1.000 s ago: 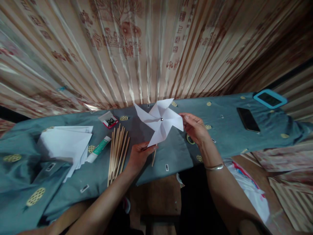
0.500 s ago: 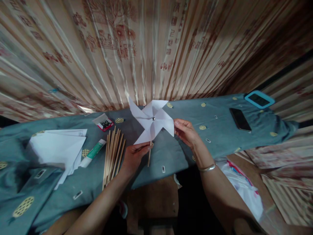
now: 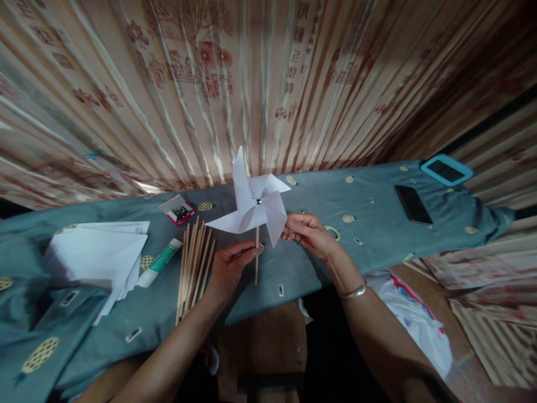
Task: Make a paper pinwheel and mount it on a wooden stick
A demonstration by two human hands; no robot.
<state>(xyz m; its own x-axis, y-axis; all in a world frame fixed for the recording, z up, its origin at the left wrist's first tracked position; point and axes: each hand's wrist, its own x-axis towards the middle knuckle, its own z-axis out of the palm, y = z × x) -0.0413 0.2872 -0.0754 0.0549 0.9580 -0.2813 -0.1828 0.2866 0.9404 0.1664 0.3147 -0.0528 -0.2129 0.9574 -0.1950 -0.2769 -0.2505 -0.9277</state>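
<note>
Between the surface's long edges, the pinwheel is being pinched, stick by the left hand, blade by the right hand, its turning apparently being tested, a release being called for.

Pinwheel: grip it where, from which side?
By the wooden stick, just below the blades, pinching from the left as the left hand does. The stick is straight, slim and exposed below that hand; the folded paper blades flare around the silver pin and would probably crease.
</note>
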